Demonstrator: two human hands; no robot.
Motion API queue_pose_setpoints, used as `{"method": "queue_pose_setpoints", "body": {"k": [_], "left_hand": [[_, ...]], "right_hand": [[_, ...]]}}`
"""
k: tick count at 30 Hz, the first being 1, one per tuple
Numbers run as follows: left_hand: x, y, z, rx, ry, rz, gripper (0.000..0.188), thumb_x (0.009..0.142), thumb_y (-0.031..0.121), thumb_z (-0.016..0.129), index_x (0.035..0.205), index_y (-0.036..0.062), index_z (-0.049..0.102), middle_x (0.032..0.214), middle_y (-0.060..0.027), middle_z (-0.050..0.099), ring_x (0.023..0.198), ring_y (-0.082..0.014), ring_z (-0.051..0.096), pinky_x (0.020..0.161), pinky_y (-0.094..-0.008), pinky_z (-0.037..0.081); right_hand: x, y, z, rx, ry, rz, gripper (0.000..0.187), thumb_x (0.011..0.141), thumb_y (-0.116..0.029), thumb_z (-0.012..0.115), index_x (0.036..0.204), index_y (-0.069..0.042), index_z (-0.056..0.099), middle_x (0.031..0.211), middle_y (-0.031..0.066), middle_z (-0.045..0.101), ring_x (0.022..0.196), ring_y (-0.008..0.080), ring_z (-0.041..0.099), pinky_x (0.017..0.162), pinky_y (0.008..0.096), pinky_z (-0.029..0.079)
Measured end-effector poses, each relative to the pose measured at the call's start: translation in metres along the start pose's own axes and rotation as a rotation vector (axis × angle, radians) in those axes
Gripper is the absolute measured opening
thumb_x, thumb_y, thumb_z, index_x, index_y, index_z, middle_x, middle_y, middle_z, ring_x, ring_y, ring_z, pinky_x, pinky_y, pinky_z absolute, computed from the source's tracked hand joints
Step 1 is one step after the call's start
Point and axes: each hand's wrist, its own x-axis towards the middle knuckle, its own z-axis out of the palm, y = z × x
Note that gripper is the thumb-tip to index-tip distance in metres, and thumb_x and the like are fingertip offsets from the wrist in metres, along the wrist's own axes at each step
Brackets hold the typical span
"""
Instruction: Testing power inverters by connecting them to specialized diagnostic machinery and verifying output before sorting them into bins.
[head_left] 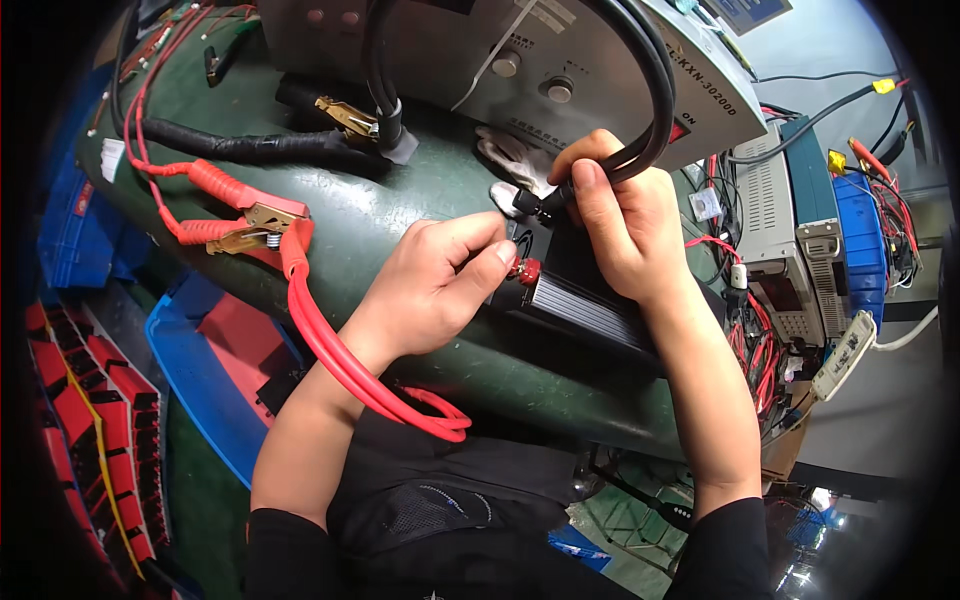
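Black finned box [585, 310] on green table [340, 222], just toward 3 o'clock from view centre. Left hand [430, 285], near 9, thumb and forefinger drawn together at the box's red knob [528, 271]; exact grip partly hidden, cannot tell. Right hand [625, 220], at 2, pinches black cable [655, 110], its connector [530, 206] at the knob's 12. Red clamp [222, 188] toward 10; grey unit [605, 115] at 1.

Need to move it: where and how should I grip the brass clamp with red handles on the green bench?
I'd grip the brass clamp across both red handles, coming from the left: they splay apart on that side, while its jaws point right, towards the thick red cable.
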Motion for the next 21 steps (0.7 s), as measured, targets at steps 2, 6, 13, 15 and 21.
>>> {"method": "queue_pose_setpoints", "body": {"k": [2,6,13,15,21], "left_hand": [[0.000,0.000,-0.001,0.037,-0.016,-0.031,0.028,0.100,0.025,0.054,0.083,0.0029,0.050,0.067,0.0000,0.042,0.062,-0.0095,0.037,0.057,-0.0295,0.033],[-0.001,0.002,0.005,0.036,0.041,0.020,0.026,0.100,0.023,0.054,0.083,0.0029,0.050,0.068,0.0000,0.044,0.062,-0.0091,0.038,0.057,-0.0292,0.033],[0.000,0.000,0.003,0.018,0.059,0.050,0.021,0.099,0.017,0.058,0.086,0.0018,0.053,0.069,-0.0003,0.046,0.063,-0.0085,0.040,0.058,-0.0286,0.034],[-0.001,0.001,0.002,0.032,0.068,0.061,0.021,0.099,0.017,0.058,0.086,0.0015,0.053,0.069,-0.0005,0.046,0.064,-0.0085,0.040,0.058,-0.0286,0.035],[-0.003,0.002,0.001,-0.001,0.074,0.075,0.023,0.102,0.021,0.055,0.089,0.0021,0.055,0.067,0.0001,0.047,0.062,-0.0082,0.041,0.057,-0.0279,0.035]], "right_hand": [[0.000,0.000,0.000,0.004,0.000,-0.004,0.029,0.109,-0.021,0.049,0.098,-0.001,0.067,0.063,0.0003,0.051,0.058,0.0096,0.051,0.055,0.0272,0.039],[0.000,0.000,0.000,-0.002,0.003,-0.003,0.030,0.109,-0.023,0.050,0.098,-0.001,0.067,0.063,-0.0001,0.051,0.058,0.0094,0.052,0.055,0.0272,0.040],[0.000,0.003,-0.001,0.019,0.004,-0.006,0.029,0.109,-0.023,0.050,0.098,-0.001,0.066,0.063,-0.0007,0.051,0.058,0.0090,0.052,0.056,0.0266,0.039],[0.001,0.003,-0.001,0.038,-0.008,0.001,0.029,0.109,-0.023,0.050,0.098,-0.001,0.066,0.063,-0.0011,0.051,0.058,0.0086,0.051,0.056,0.0264,0.039],[0.002,-0.005,-0.015,0.167,-0.100,0.131,0.023,0.102,-0.019,0.061,0.109,0.001,0.068,0.081,0.0015,0.059,0.074,0.0086,0.055,0.068,0.0260,0.043]]}}
